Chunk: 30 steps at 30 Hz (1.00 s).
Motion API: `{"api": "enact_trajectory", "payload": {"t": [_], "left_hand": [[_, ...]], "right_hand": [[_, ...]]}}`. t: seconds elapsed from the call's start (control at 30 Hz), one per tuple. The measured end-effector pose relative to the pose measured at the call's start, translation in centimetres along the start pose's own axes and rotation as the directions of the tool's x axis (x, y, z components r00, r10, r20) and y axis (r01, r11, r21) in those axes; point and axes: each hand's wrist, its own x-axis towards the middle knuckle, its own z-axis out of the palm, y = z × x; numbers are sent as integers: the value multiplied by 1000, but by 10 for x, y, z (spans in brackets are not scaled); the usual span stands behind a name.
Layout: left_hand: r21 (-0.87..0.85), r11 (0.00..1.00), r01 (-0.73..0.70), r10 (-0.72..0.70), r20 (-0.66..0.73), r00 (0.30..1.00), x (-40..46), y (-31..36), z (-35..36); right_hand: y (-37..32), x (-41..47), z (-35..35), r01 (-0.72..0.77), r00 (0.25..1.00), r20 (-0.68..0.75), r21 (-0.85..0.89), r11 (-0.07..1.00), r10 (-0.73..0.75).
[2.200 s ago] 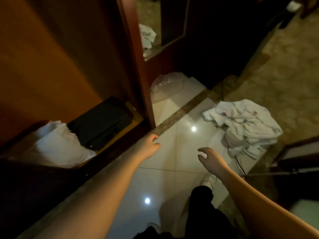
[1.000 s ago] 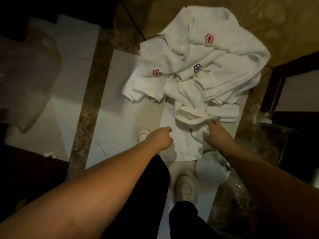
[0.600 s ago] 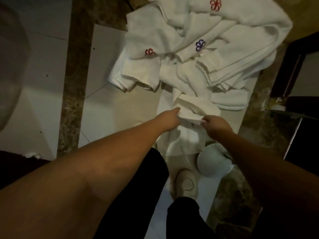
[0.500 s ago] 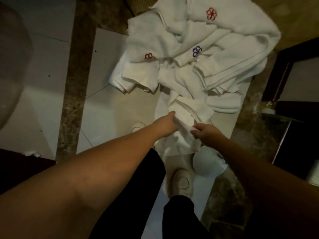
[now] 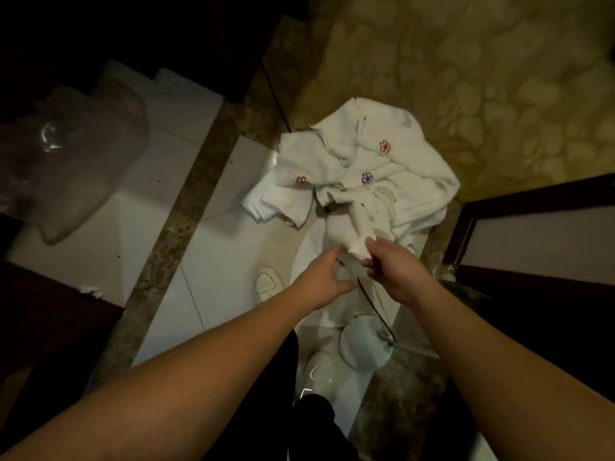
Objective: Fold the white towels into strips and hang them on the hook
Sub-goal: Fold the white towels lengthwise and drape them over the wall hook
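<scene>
**One towel lifted clear of the pile**

Since half a second ago both hands have risen and drawn together, pulling one towel [image 5: 346,234] up from the heap so that it now stretches as a bunched rope between the pile and the hands.

Largest in view, the tiled floor [image 5: 216,261] carries everything; no hook shows anywhere in this view. On it, far from the person and right of centre, lies the pile of white towels [image 5: 406,181], loosely tumbled, with small red and purple flower marks on them. At the far left sits a clear plastic bag [image 5: 76,168], well apart from the pile.

Near the person's feet, just right of centre, a round white ribbed object [image 5: 364,346] rests on the floor, with a thin dark cord [image 5: 372,304] running past it under the hands.

The right hand [image 5: 396,271] has its fingers curled round the towel's gathered end. The left hand [image 5: 321,281] also pinches the cloth just beside it, probably to find an edge and spread it before folding. That close two-handed grip looks meant to separate one towel from its neighbours without dragging them along.
</scene>
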Motion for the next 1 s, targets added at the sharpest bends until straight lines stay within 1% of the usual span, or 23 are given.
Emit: {"api": "enact_trajectory", "payload": {"t": [0.07,0.13,0.23,0.3,0.43,0.53,0.6,0.7,0.77,0.8,0.87,0.93,1.0], "left_hand": [[-23,996,-87,86,-51,995,-14,31,-7],[-41,992,-115,108,-147,983,-31,60,-16],[-74,987,-141,107,-351,930,-61,96,-33],[-50,983,-177,139,-433,891,-86,117,-45],[-101,971,-217,134,-521,843,-146,158,-71],[-61,965,-254,181,-545,818,-199,181,-90],[-28,959,-281,218,-561,799,-239,191,-100],[5,949,-314,255,-595,762,-304,202,-110],[30,945,-324,268,-638,722,-349,207,-118],[39,943,-331,270,-671,690,-372,208,-122],[114,951,-286,273,-745,609,-418,209,-131],[193,955,-223,285,-802,525,-466,206,-141],[212,953,-214,289,-844,452,-515,201,-150]], "right_hand": [[-28,-28,4,55,997,62,-35,998,-53],[-58,-58,10,113,986,124,-26,993,-109],[-101,-106,21,212,964,174,-64,975,-199],[-126,-139,30,279,948,195,-127,952,-252],[-164,-204,46,389,914,198,-172,905,-355],[-185,-257,62,478,872,222,-197,856,-436],[-195,-295,76,538,841,209,-221,813,-499],[-201,-358,104,625,780,215,-290,725,-587],[-201,-399,125,674,737,248,-341,655,-629],[-200,-420,137,703,708,275,-361,612,-650],[-198,-457,162,771,631,335,-370,519,-699],[-194,-496,188,836,548,423,-307,455,-722],[-186,-533,217,881,471,543,-264,392,-695]]}}
